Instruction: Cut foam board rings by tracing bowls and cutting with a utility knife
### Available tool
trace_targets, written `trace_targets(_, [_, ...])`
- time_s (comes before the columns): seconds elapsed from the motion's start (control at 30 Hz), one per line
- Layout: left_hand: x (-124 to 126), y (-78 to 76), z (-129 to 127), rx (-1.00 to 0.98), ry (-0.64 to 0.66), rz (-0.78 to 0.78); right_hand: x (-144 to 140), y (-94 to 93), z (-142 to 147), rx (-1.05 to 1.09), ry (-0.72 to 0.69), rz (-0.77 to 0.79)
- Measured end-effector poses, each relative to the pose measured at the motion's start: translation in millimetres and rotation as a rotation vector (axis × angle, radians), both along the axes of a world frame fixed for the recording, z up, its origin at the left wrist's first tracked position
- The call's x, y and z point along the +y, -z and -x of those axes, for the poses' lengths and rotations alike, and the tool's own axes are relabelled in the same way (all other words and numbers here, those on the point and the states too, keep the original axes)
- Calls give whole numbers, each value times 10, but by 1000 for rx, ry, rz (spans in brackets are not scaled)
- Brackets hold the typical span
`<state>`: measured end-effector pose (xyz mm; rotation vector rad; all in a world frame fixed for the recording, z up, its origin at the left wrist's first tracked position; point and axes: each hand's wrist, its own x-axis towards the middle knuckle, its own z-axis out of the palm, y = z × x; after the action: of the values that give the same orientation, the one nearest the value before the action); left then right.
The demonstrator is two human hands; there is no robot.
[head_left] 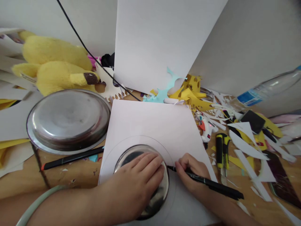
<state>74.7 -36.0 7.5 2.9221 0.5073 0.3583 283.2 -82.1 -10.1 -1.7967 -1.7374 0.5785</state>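
Head view: left hand (138, 179) lies flat, fingers spread, pressing a small steel bowl (162, 191) upside down on a white paper sheet (152, 122) on the counter (77, 175). Right hand (190, 171), its grip clenched on a black pen (211, 183), holds the tip against the bowl's right rim. A larger pencilled circle rings the bowl. Left of the sheet lie a big steel plate (68, 121) and another black pen (70, 158); right of it, a yellow utility knife (222, 150).

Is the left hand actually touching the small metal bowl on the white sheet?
Touching. The head view shows the left hand lying palm-down on the upturned small metal bowl, fingers spread over it, no gap visible.
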Motion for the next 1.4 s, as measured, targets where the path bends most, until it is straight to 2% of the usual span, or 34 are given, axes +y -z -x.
trace_targets(0.17, [-6,26,-29,-24,-17,-17,-66,40,5,-26,-11,-85])
trace_targets(0.37, [-19,21,-51,-43,-34,-37,-173,131,-1,-133,-34,-86])
trace_targets(0.57, [-24,18,-59,-54,-41,-38,-236,122,17,-223,-96,-177])
trace_targets(0.9, [-16,25,-61,-52,-37,-21,-314,142,42,-261,-63,-252])
trace_targets(1.17, [-27,26,-55,-41,-47,-7,-296,95,61,-234,-67,-187])
trace_targets(1.4, [-9,17,-51,-6,-33,32,-321,82,69,-318,-120,-198])
